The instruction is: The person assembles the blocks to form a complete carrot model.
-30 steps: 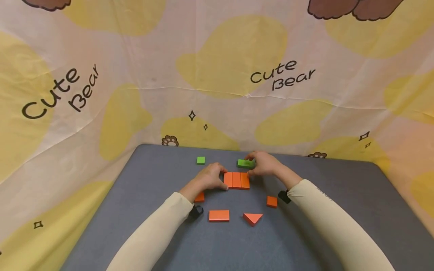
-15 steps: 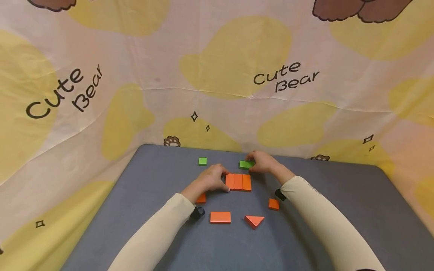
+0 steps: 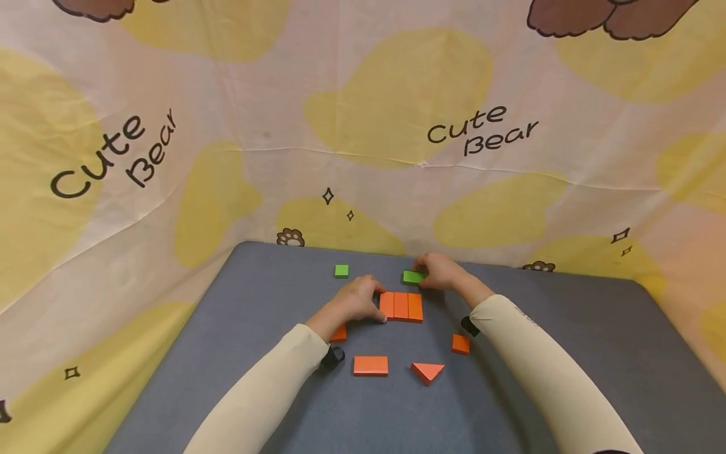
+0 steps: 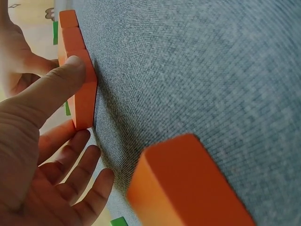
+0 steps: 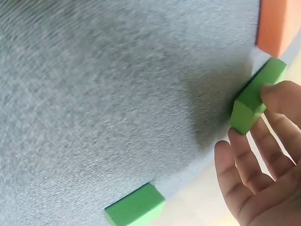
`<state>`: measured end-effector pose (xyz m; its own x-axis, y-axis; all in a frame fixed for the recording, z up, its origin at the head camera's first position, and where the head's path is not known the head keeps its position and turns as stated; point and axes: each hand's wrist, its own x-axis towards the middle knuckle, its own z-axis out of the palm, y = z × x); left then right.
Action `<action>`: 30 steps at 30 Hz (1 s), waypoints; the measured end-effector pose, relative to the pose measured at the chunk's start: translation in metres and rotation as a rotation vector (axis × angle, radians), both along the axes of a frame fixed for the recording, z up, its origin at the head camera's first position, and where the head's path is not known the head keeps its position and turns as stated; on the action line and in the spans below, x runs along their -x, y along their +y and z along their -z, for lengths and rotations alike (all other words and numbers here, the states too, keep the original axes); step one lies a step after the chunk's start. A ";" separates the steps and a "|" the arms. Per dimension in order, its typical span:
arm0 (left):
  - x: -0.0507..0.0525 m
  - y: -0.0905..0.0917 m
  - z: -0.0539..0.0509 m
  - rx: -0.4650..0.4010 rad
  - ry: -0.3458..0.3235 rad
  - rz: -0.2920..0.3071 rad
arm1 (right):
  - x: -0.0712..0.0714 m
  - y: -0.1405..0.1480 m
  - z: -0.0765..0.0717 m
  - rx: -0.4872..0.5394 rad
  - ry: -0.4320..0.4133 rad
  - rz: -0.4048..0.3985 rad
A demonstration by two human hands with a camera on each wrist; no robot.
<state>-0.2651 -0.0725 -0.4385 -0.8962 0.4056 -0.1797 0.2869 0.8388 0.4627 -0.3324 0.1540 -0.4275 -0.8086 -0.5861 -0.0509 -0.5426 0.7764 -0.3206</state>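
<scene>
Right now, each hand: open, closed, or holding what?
Left hand: pinching the leftmost block in the orange row.
Right hand: pinching the green block just beyond the orange row.

The right hand [image 3: 445, 272] has left the far right corner of the row of three bright orange rectangular blocks [image 3: 401, 307], beside which its thumb lies a second earlier. It now sits slightly farther beyond that row and a touch more to the left, with its thumb moved onto the small green rectangular block [image 3: 412, 278] just behind the row, pinching that block's right end. The cream fabric right sleeve [image 3: 544, 359] follows, its cuff closer to the row. Nearer than the row, a dark curved edge [image 3: 610, 451], too cropped to identify, has come into the head view over that sleeve.
</scene>
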 end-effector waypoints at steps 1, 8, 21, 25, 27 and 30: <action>0.000 0.000 0.000 0.000 -0.001 -0.001 | 0.000 0.000 -0.001 0.005 -0.007 0.001; 0.000 -0.001 0.000 0.001 -0.004 -0.011 | -0.004 -0.011 -0.007 0.055 -0.085 -0.045; -0.001 -0.001 0.002 0.001 -0.001 -0.006 | -0.010 -0.024 -0.005 0.046 -0.125 -0.109; -0.001 -0.001 0.001 -0.001 -0.001 -0.005 | -0.011 -0.026 -0.004 0.042 -0.145 -0.091; -0.001 -0.001 0.001 -0.002 0.000 -0.004 | -0.012 -0.027 -0.005 0.043 -0.147 -0.092; -0.001 -0.002 0.000 -0.001 0.005 0.000 | -0.012 -0.028 -0.005 0.044 -0.139 -0.104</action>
<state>-0.2642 -0.0742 -0.4390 -0.8970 0.4060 -0.1750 0.2892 0.8382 0.4624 -0.3200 0.1256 -0.4223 -0.7302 -0.6707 -0.1304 -0.5677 0.7017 -0.4304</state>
